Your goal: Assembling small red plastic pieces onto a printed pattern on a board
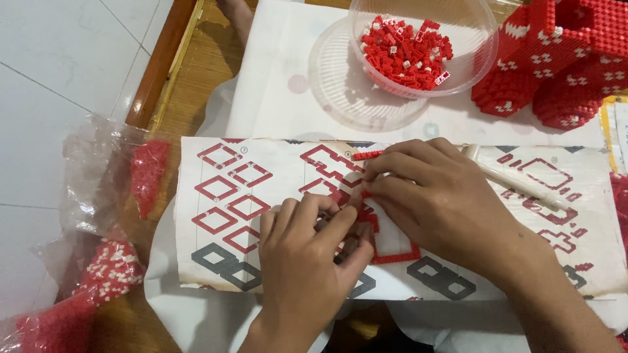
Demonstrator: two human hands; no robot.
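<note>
The left hand [307,252] and the right hand [425,202] meet over a printed instruction sheet [222,209], fingers pinched narrow on a thin red brick frame [392,252] lying flat on the sheet; a short loose red strip [367,155] sits at twelve o'clock of the fingertips. Pressing too hard could likely snap the thin frame or scatter its tiny bricks. At three o'clock lies a white tool [517,183]. At twelve o'clock stands a clear bowl [458,75] of red bricks, at one o'clock a built red model [556,59], at nine o'clock plastic bags [111,216] of bricks. The wooden tabletop [196,78] borders a white tiled floor [59,72].
</note>
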